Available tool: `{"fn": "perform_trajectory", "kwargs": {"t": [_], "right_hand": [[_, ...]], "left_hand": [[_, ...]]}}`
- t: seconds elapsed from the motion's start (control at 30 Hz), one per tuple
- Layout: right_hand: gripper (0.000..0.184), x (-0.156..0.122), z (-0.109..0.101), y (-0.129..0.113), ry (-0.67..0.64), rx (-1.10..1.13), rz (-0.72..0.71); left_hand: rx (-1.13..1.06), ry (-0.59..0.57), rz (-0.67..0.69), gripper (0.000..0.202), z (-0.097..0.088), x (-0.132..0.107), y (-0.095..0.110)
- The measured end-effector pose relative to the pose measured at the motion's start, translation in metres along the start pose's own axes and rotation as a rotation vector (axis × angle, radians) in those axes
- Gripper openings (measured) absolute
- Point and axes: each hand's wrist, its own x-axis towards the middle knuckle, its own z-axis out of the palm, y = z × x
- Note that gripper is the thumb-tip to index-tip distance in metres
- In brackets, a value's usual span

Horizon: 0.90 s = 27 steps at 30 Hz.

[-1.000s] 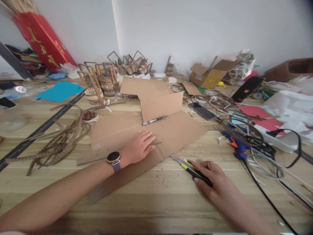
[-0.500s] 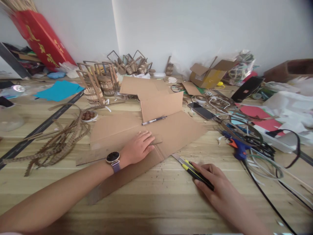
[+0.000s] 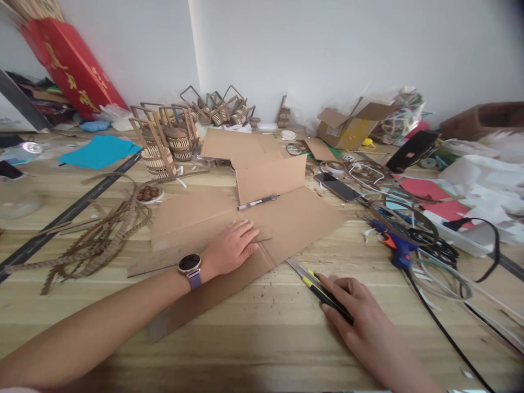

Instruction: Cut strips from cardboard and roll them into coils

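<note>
L hand [image 3: 231, 248] spread flat on cardboard [image 3: 305, 218], R hand [image 3: 360, 308] pinching cutter [image 3: 319, 291], blade [image 3: 296, 266] nr edge

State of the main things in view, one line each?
Cardboard, laid out, creased
Knife, blade out
Left hand, open, palm down on cardboard
Right hand, closed on knife
Phone, face up, screen dark
Watch, screen dark
Box, flaps open
Glue gun, lying down; hot or not, can't tell

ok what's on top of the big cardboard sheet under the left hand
The left hand rests on the cardboard sheet, partly over a small brown strip; a pen lies farther back by the raised flap. Whatever the palm covers can't be seen.
</note>
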Motion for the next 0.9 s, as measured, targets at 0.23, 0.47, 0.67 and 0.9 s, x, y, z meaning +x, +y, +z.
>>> {"fn": "perform_trajectory", "kwargs": {"t": [0.23,0.47,0.67,0.9], "right_hand": [[0.045,-0.003,0.001,-0.002,0.002,0.028,0.01],[0.046,-0.009,0.006,-0.001,0.013,0.022,0.004],[0.047,-0.016,0.013,-0.003,-0.009,0.057,-0.014],[0.045,-0.014,0.012,-0.017,0.026,0.071,-0.029]], "left_hand": [[0.016,0.003,0.013,0.059,0.0,0.001,0.0],[0.015,0.005,0.021,0.061,-0.001,0.001,0.0],[0.011,0.014,0.02,0.059,-0.001,0.001,0.0],[-0.003,0.017,0.02,0.06,-0.001,0.0,0.001]]}}
